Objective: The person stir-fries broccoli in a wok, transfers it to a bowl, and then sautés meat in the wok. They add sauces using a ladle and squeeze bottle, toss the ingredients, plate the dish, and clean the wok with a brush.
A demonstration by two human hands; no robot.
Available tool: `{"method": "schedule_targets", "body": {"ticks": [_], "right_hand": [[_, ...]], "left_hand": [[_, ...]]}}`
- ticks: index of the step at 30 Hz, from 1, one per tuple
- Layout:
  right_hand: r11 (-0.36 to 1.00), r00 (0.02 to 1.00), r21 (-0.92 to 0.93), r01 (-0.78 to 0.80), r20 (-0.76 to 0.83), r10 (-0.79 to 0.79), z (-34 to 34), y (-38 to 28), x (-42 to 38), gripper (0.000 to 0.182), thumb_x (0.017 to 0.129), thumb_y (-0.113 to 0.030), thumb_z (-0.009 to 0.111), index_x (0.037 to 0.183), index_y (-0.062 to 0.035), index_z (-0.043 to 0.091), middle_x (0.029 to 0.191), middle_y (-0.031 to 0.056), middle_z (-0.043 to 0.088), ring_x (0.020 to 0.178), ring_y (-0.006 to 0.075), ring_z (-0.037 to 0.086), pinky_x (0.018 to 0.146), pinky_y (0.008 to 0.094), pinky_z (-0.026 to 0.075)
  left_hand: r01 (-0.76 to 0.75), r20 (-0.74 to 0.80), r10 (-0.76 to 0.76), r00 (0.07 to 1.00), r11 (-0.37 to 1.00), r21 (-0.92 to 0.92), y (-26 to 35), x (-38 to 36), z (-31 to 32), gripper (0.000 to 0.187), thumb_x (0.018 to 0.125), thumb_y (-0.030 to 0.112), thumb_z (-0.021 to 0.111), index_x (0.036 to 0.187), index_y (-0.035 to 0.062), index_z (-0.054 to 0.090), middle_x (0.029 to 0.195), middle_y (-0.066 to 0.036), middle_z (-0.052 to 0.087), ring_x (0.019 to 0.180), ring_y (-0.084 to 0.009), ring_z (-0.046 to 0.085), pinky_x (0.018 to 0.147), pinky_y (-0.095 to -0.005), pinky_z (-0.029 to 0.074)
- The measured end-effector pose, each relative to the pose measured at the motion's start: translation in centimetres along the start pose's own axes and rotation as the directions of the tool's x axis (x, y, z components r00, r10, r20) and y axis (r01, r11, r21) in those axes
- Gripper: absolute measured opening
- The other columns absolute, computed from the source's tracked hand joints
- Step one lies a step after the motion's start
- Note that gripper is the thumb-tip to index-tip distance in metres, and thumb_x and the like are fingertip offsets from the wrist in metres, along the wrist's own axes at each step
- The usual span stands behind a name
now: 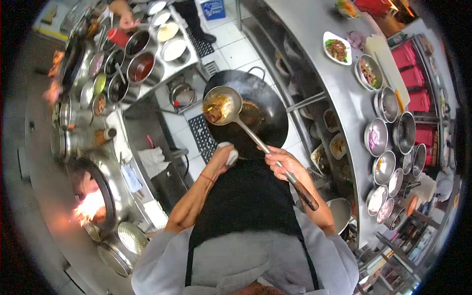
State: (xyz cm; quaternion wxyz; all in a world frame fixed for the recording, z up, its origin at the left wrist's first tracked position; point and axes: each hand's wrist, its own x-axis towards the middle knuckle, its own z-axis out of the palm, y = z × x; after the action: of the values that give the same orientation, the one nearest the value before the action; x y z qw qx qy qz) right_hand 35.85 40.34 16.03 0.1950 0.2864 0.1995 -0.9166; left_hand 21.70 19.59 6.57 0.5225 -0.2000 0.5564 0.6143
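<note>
My right hand [284, 166] is closed around the metal shaft of a long ladle [250, 132], its wooden end pointing back past my wrist. The ladle's bowl [223, 104] carries brown sauce with chunks of food and sits over a black wok [273, 101]. Dark residue shows on the wok's inside, partly hidden by the ladle. My left hand [223, 158] is closed on a white cloth [230, 153] at the wok's near edge; any handle under the cloth is hidden.
Flames burn in a stove burner [93, 201] at left. Sauce pots [141, 68] crowd the upper-left counter, where another person's hand [129, 22] reaches in. On the right, a steel counter [339, 93] holds a white plate of food [337, 48] and several metal bowls [376, 137].
</note>
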Motion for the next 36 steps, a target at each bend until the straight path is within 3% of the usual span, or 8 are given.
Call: {"method": "schedule_targets", "body": {"ticks": [6, 7, 11, 14, 21, 31, 33, 36], "right_hand": [[0.968, 0.971, 0.103, 0.230, 0.046, -0.235, -1.5, -7.8, -5.1, 0.047, 0.092, -0.002, 0.053, 0.137, -0.0018, 0.040, 0.068, 0.0009, 0.047, 0.035, 0.0029, 0.038, 0.028, 0.0176, 0.030], [0.954, 0.956, 0.089, 0.287, 0.030, -0.291, -1.9, -9.3, -6.2, 0.048, 0.091, -0.002, 0.054, 0.137, -0.0008, 0.040, 0.067, 0.0005, 0.047, 0.035, 0.0030, 0.038, 0.027, 0.0178, 0.030], [0.801, 0.793, -0.260, 0.539, -0.165, -0.587, -2.2, -15.3, -11.8, 0.056, 0.090, -0.007, 0.059, 0.141, 0.0008, 0.037, 0.059, -0.0011, 0.050, 0.034, 0.0057, 0.039, 0.028, 0.0207, 0.033], [0.587, 0.519, -0.699, 0.409, -0.350, -0.780, -3.4, -18.1, -12.0, 0.055, 0.091, -0.006, 0.056, 0.142, 0.0016, 0.036, 0.056, -0.0038, 0.051, 0.037, 0.0043, 0.040, 0.035, 0.0219, 0.033], [0.216, 0.262, -0.975, -0.052, -0.222, -0.939, -8.1, -20.8, -9.6, 0.054, 0.085, -0.009, 0.059, 0.136, 0.0040, 0.045, 0.057, 0.0071, 0.054, 0.046, 0.0103, 0.044, 0.048, 0.0277, 0.042], [0.151, 0.203, -0.982, -0.110, -0.171, -0.964, -8.3, -20.6, -9.7, 0.055, 0.082, -0.008, 0.056, 0.135, 0.0009, 0.047, 0.058, 0.0143, 0.052, 0.047, 0.0134, 0.046, 0.051, 0.0316, 0.044], [0.179, 0.161, -0.968, -0.175, -0.207, -0.965, -7.4, -20.4, -9.7, 0.056, 0.083, -0.010, 0.058, 0.138, -0.0050, 0.047, 0.082, 0.0187, 0.066, 0.050, 0.0106, 0.047, 0.053, 0.0302, 0.045], [0.117, 0.125, -0.979, -0.169, -0.139, -0.982, -8.6, -20.0, -8.7, 0.055, 0.084, -0.012, 0.056, 0.138, -0.0064, 0.047, 0.079, 0.0184, 0.065, 0.051, 0.0117, 0.051, 0.054, 0.0309, 0.046]], "left_hand": [[0.092, 0.035, -0.089, 0.995, 0.987, -0.131, 0.6, 0.9, -0.2, 0.016, 0.089, 0.022, 0.054, 0.077, 0.0116, 0.052, 0.059, -0.003, 0.052, 0.047, -0.0169, 0.053, 0.038, -0.0289, 0.040], [0.109, -0.080, -0.114, 0.990, 0.992, -0.061, 1.2, 0.2, 0.6, 0.016, 0.088, 0.022, 0.055, 0.076, 0.0116, 0.052, 0.059, -0.004, 0.052, 0.046, -0.0171, 0.052, 0.038, -0.0289, 0.040], [0.116, -0.137, -0.121, 0.983, 0.992, -0.044, 2.5, -1.7, 2.7, 0.007, 0.081, 0.015, 0.056, 0.081, 0.0093, 0.051, 0.064, -0.008, 0.054, 0.046, -0.0204, 0.051, 0.036, -0.0294, 0.039], [0.136, -0.152, -0.154, 0.976, 0.983, -0.123, 2.6, -1.9, 3.1, 0.010, 0.079, 0.013, 0.057, 0.085, 0.0080, 0.051, 0.067, -0.010, 0.055, 0.047, -0.0214, 0.051, 0.037, -0.0296, 0.039], [0.079, -0.186, -0.093, 0.978, 0.994, -0.080, 3.3, -3.6, 4.7, 0.011, 0.078, 0.014, 0.058, 0.086, 0.0076, 0.052, 0.068, -0.011, 0.056, 0.048, -0.0211, 0.052, 0.037, -0.0294, 0.039], [0.012, -0.146, -0.031, 0.989, 0.991, -0.130, 4.4, -7.3, 4.5, 0.007, 0.078, 0.012, 0.060, 0.080, 0.0064, 0.055, 0.067, -0.010, 0.058, 0.051, -0.0197, 0.055, 0.036, -0.0284, 0.038], [-0.028, -0.154, 0.002, 0.988, 0.986, -0.165, 4.0, -8.3, 3.4, 0.007, 0.078, 0.012, 0.059, 0.078, 0.0064, 0.055, 0.067, -0.009, 0.059, 0.054, -0.0197, 0.057, 0.036, -0.0280, 0.038], [-0.057, -0.150, 0.030, 0.988, 0.981, -0.185, 4.0, -10.9, 1.5, 0.008, 0.077, 0.012, 0.060, 0.077, 0.0059, 0.055, 0.068, -0.010, 0.060, 0.058, -0.0205, 0.061, 0.039, -0.0291, 0.042]]}}
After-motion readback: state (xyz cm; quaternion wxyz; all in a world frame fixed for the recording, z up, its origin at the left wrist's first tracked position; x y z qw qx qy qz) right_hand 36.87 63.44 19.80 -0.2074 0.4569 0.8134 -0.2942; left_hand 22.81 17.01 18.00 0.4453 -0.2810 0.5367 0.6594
